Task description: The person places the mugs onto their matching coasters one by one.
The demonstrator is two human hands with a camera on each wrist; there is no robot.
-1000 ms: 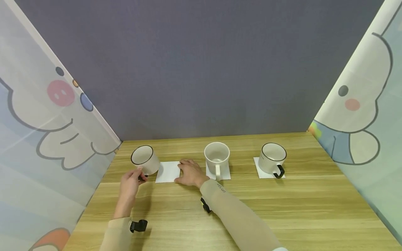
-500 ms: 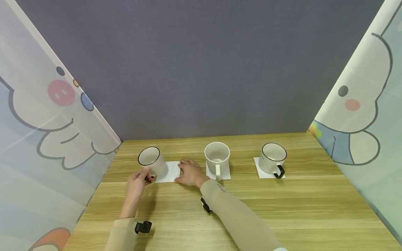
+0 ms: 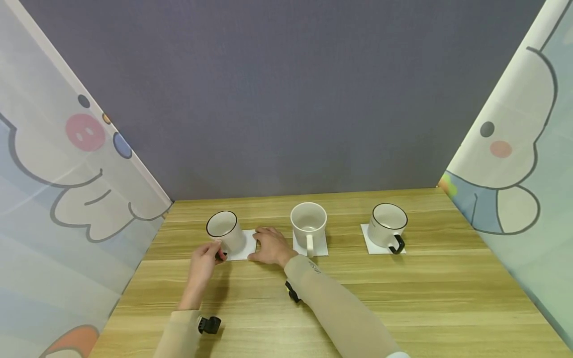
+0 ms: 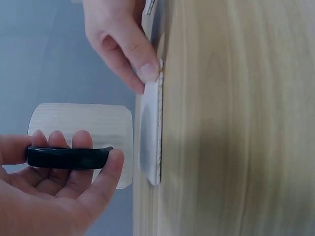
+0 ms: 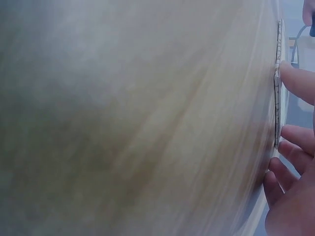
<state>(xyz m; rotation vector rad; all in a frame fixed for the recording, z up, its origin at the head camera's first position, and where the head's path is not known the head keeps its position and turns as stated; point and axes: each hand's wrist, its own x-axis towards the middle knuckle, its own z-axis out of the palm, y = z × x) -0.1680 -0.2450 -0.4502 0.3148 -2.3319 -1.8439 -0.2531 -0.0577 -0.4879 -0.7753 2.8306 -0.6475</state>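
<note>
My left hand (image 3: 202, 266) grips the black handle (image 4: 66, 158) of a white mug (image 3: 234, 237) with a dark rim. The mug is upright and overlaps the left part of a square white coaster (image 3: 250, 244). In the left wrist view a narrow gap shows between the mug's base and this coaster (image 4: 150, 132). My right hand (image 3: 271, 247) holds the coaster by its right side, thumb at the near corner and fingertips at the far one. The right wrist view shows that thumb (image 5: 298, 81) against a thin pale edge.
A plain white mug (image 3: 309, 219) stands on a second coaster (image 3: 322, 246), just right of my right hand. Farther right, a dark-rimmed mug (image 3: 385, 231) with a black handle sits on another coaster (image 3: 369, 243). A grey panel (image 3: 286, 99) rises behind the wooden table (image 3: 403, 303).
My left hand has carried the mug rightward, from beside the left coaster to over its left part. The right hand has stayed at the coaster's right side.
</note>
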